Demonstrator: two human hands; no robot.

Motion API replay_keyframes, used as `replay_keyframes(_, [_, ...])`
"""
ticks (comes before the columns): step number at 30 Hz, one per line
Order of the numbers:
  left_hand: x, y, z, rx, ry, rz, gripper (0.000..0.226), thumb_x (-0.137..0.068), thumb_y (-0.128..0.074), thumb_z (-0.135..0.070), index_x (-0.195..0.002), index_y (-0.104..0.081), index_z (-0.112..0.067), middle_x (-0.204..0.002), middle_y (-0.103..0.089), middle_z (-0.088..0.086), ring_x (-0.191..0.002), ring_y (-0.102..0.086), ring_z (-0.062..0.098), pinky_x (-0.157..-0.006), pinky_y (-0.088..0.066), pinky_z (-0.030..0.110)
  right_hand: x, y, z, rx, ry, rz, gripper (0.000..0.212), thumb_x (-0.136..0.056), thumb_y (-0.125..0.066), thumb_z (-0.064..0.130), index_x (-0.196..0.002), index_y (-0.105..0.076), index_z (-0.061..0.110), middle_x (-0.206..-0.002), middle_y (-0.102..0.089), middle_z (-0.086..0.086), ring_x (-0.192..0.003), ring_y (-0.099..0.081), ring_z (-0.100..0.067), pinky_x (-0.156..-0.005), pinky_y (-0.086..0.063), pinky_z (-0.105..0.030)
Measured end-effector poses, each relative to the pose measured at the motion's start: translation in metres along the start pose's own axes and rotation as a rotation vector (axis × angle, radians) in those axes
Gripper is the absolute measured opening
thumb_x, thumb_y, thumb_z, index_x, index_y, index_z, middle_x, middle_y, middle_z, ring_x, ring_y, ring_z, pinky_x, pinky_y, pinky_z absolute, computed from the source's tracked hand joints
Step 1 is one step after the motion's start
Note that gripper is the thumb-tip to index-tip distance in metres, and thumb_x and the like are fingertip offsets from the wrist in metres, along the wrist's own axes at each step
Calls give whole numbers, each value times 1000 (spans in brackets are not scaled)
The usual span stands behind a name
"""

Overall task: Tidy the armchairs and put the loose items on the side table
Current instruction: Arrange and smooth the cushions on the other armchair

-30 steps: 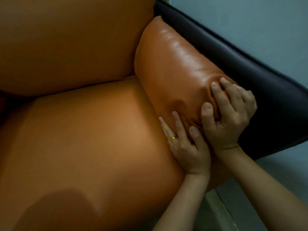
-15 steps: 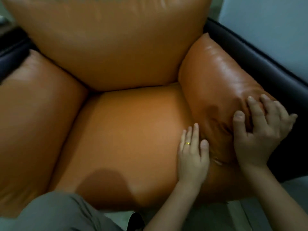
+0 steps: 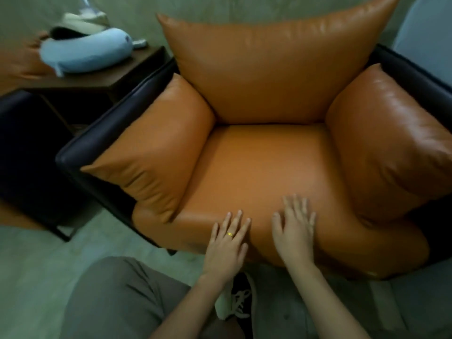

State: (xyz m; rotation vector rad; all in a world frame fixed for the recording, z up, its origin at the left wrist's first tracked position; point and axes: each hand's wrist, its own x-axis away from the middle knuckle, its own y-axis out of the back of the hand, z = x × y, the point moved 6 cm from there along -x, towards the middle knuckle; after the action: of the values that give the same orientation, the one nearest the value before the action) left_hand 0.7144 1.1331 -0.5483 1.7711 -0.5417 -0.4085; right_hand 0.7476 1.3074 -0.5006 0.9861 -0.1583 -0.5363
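Both hands flat on the near edge of the seat cushion (image 3: 256,172) — left hand (image 3: 228,243) and right hand (image 3: 294,231), fingers spread, palms down, gripping nothing. The cushion runs away from them toward the far back cushion (image 3: 271,67), so any smoothing stroke goes forward, and both hands are about equally placed for it. Count it up: one armchair (image 3: 117,118) fully in view, two arm cushions — left (image 3: 156,148), right (image 3: 391,143). No loose items on the seat. Far left, the table (image 3: 102,79) carries a blue neck pillow (image 3: 85,52) and something pale behind it, too blurred to name.
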Motion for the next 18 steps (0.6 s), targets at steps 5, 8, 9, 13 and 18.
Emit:
replay_keyframes(5, [78, 1, 76, -16, 146, 156, 60, -104, -30, -47, -157, -4, -38, -166, 12, -9, -151, 19, 16, -124, -8, 46, 37, -57, 37, 138, 56, 280, 61, -104, -30, 50, -160, -16, 31, -169, 3, 0, -154, 13, -27, -125, 4, -49])
replay_keyframes(8, [102, 18, 111, 177, 340, 16, 62, -104, -30, -49, -159, -9, -30, -167, 7, -2, -153, 13, 17, -124, -14, 41, 48, -66, 62, 121, 92, 356, 60, -104, -31, 48, -160, -18, 29, -169, 2, 0, -155, 10, -27, -125, 4, -49])
replay_keyframes(9, [110, 23, 119, 254, 391, -29, 63, -104, -31, -49, -159, -8, -28, -167, 7, -2, -153, 13, 16, -124, -14, 39, 52, -69, 70, 121, 113, 389, 60, -105, -32, 47, -160, -18, 28, -169, 1, 0, -155, 10, -27, -125, 3, -49])
replay_keyframes(13, [121, 35, 155, 372, 510, -167, 70, -104, -31, -51, -159, 2, -22, -166, 14, -2, -152, 13, 14, -125, -14, 43, 60, -85, 103, 122, 178, 407, 59, -105, -34, 45, -159, -22, 27, -169, -1, 0, -155, 8, -26, -125, 2, -47])
replay_keyframes(18, [93, 50, 188, 447, 496, -357, 69, -104, -31, -50, -159, 3, -23, -166, 13, -5, -152, 14, 10, -125, -10, 40, 64, -121, 131, 203, 318, 424, 61, -104, -34, 49, -159, -14, 33, -169, 8, 3, -154, 16, -26, -123, 6, -49])
